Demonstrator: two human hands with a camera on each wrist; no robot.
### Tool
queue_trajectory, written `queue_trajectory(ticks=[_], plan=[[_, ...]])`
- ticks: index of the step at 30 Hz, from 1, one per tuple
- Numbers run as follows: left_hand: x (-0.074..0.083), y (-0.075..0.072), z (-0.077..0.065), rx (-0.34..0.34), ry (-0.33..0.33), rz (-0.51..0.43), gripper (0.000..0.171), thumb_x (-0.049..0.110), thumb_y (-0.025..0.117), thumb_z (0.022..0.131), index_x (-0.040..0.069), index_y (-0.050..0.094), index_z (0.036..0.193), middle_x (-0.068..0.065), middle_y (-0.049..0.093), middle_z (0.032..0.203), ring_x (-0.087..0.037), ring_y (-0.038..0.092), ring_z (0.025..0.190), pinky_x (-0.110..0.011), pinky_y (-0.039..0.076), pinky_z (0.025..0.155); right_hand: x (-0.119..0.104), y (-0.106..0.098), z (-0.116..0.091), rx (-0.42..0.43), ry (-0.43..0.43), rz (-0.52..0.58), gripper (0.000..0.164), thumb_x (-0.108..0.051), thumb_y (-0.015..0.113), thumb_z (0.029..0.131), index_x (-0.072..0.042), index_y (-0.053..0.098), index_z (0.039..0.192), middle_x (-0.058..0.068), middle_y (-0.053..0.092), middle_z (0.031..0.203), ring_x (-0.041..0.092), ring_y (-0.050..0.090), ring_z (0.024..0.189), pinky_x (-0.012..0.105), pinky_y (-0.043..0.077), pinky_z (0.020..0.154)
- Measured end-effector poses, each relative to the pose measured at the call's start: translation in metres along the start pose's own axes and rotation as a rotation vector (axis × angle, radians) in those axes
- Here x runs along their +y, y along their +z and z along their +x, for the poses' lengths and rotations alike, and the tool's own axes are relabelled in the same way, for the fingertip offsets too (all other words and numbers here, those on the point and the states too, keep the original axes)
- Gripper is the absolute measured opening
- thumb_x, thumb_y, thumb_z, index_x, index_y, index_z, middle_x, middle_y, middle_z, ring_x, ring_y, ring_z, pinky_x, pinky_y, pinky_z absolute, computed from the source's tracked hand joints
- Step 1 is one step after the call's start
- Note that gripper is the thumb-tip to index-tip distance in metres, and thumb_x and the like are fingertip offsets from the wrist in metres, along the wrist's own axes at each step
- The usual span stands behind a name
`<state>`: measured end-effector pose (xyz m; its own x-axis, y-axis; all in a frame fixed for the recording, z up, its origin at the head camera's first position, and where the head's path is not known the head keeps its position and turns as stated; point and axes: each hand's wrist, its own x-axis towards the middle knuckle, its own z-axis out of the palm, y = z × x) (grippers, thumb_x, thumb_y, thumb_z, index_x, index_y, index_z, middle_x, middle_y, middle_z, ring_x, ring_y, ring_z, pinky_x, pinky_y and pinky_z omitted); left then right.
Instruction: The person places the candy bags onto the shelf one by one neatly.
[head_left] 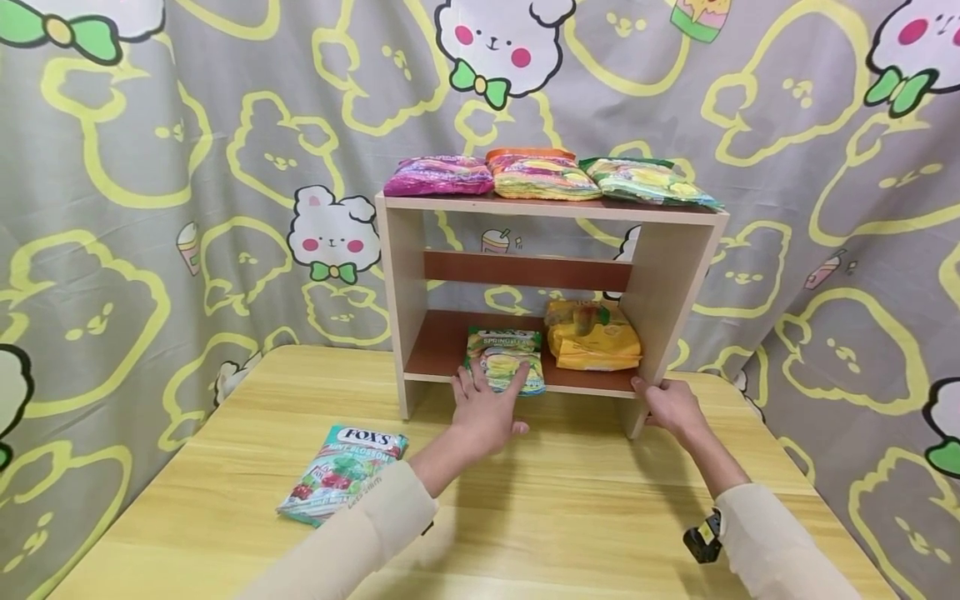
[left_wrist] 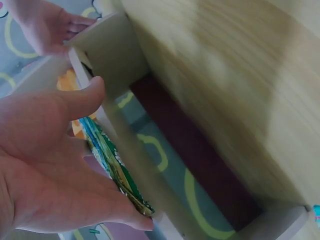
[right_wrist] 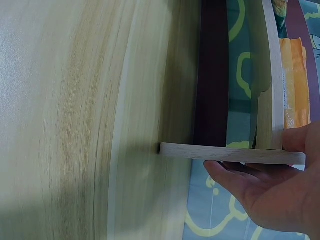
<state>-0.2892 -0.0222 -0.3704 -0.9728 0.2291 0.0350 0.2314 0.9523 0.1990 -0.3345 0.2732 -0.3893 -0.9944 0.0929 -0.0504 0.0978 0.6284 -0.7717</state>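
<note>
My left hand [head_left: 483, 417] reaches to the lower board of a small two-tier shelf [head_left: 667, 292], its fingers spread over a green and yellow candy bag [head_left: 504, 343]. That bag lies flat, its front end at the board's edge. In the left wrist view the thumb stands apart from the bag's edge [left_wrist: 112, 157]. My right hand [head_left: 675, 407] grips the shelf's right side panel [right_wrist: 230, 153] low at the front, thumb on the inner side and fingers outside. Beside the green bag, a yellow bag [head_left: 596, 346] sits against the right panel.
On the shelf's top lie a purple candy bag [head_left: 438, 177], an orange one [head_left: 542, 175] and a green one [head_left: 648, 181]. A teal Fox's candy bag [head_left: 341, 475] rests on the wooden table [head_left: 555, 517] at front left. Patterned curtain [head_left: 247, 167] hangs behind and along both sides.
</note>
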Motion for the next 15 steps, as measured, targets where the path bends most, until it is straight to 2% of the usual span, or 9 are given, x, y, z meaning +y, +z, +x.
queue_trajectory(ticks=[10, 15], plan=[[-0.0013, 0.0039, -0.0043, 0.035, 0.006, 0.071, 0.088, 0.052, 0.062, 0.095, 0.040, 0.007, 0.163, -0.046, 0.008, 0.157, -0.060, 0.013, 0.148, -0.064, 0.016, 0.124, -0.0021, 0.0001, -0.0003, 0.001, 0.008, 0.017, 0.068, -0.044, 0.043, 0.105, 0.016, 0.051, 0.137, 0.040, 0.050, 0.139, 0.043, 0.068, 0.111, 0.045, 0.061, 0.087], [-0.0022, 0.0037, 0.0016, 0.033, 0.021, 0.043, 0.080, 0.054, 0.056, 0.098, 0.038, 0.012, 0.163, -0.046, 0.012, 0.156, -0.061, 0.015, 0.147, -0.064, 0.016, 0.123, -0.0007, 0.0003, -0.0008, 0.002, 0.013, 0.021, 0.069, -0.044, 0.043, 0.105, 0.016, 0.050, 0.137, 0.040, 0.049, 0.139, 0.042, 0.068, 0.109, 0.044, 0.061, 0.085]])
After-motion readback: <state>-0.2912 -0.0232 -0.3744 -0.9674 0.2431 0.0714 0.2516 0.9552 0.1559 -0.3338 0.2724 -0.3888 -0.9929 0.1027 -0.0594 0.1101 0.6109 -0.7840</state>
